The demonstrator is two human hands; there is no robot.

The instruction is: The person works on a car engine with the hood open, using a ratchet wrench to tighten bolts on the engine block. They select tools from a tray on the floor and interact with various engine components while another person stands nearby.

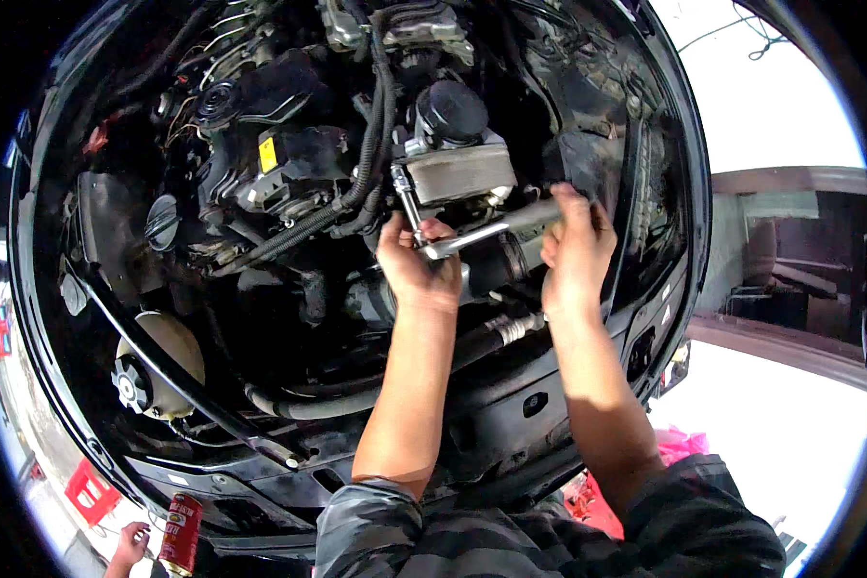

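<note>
My left hand [416,260] is closed around the joint where a ratchet wrench [491,229] meets its slim chrome extension bar [407,193]. The bar runs up to the lower left corner of a finned metal block [462,173], beneath a round black cap [453,112]. Whether its tip sits on a bolt cannot be made out. At the far end of the wrench handle, my right hand [578,246] grips with fingers curled round it. The handle slants up to the right between both hands, over dark hoses in the engine bay.
Thick corrugated hoses [380,125] pass just left of the extension bar. A pale coolant tank [169,352] stands at left behind a black strut [178,376]. Another person's hand [131,544] is at lower left, beside a red can [181,535] on the car's front edge.
</note>
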